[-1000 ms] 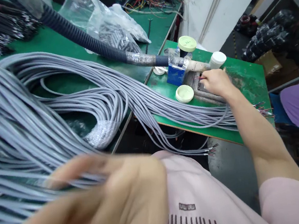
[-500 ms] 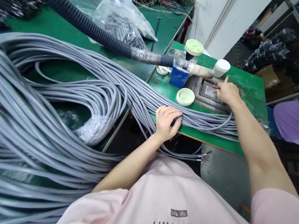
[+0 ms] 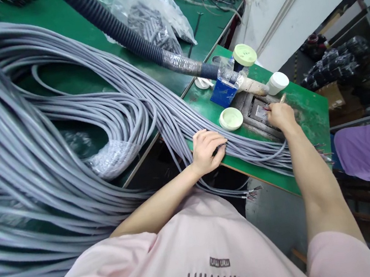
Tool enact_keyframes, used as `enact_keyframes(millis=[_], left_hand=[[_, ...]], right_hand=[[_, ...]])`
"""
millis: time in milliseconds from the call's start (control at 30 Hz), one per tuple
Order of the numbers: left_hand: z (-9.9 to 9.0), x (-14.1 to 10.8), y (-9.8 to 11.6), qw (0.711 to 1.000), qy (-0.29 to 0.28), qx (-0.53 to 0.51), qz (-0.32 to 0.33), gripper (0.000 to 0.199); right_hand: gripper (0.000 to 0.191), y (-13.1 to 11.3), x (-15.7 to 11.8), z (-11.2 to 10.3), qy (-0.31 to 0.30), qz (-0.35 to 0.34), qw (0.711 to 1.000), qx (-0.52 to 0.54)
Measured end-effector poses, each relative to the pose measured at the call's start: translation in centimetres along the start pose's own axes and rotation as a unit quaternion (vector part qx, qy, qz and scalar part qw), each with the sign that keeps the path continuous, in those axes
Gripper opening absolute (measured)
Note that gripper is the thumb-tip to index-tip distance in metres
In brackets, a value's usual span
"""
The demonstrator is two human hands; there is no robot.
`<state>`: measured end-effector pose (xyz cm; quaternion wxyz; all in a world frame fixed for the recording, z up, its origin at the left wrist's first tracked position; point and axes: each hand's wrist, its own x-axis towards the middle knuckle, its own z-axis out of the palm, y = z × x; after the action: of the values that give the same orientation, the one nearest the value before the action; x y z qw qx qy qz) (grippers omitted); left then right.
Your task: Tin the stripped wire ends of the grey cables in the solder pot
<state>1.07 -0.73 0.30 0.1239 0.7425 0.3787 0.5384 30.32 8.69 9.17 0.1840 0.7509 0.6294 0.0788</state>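
My left hand lies on the near side of a thick bundle of grey cables, fingers curled over it and thumb close to the fingertips. At the right, my right hand is closed in a pinch. Thin dark and reddish wire ends stick out from its fingertips over a small square pot with a shiny silvery surface, apparently a solder pot. One grey cable curves up beside my right wrist toward that hand; its held part is hidden. A short tan stick-like piece shows just behind the knuckles.
A ribbed dark hose ends above the pot beside a blue box. A pale-green lid, white tub and lidded jar surround it. Large cable coils fill the left. Stripped cable ends hang below the table edge.
The camera view has shifted slightly. Both hands keep nearly the same places, with my right hand still at the pot.
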Motion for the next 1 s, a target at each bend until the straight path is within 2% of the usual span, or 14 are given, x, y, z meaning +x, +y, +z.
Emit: enact_keyframes(millis=[233,667,867,1000], left_hand=[[-0.1,0.3,0.2,0.999,0.024,-0.020,0.024,0.017],[0.0,0.2,0.0,1.000,0.009,-0.009,0.025,0.014],[0.0,0.0,-0.2,1.000,-0.001,-0.011,0.021,0.013],[0.1,-0.1,-0.2,1.000,-0.009,-0.005,0.020,0.013]], right_hand=[[0.035,-0.2,0.1,0.1,-0.004,-0.006,1.000,-0.007],[0.034,0.0,0.0,0.1,0.011,-0.004,1.000,-0.009],[0.035,-0.1,-0.1,0.0,0.000,0.003,1.000,-0.009],[0.034,0.6,-0.9,-0.7,0.029,0.016,0.999,0.026]])
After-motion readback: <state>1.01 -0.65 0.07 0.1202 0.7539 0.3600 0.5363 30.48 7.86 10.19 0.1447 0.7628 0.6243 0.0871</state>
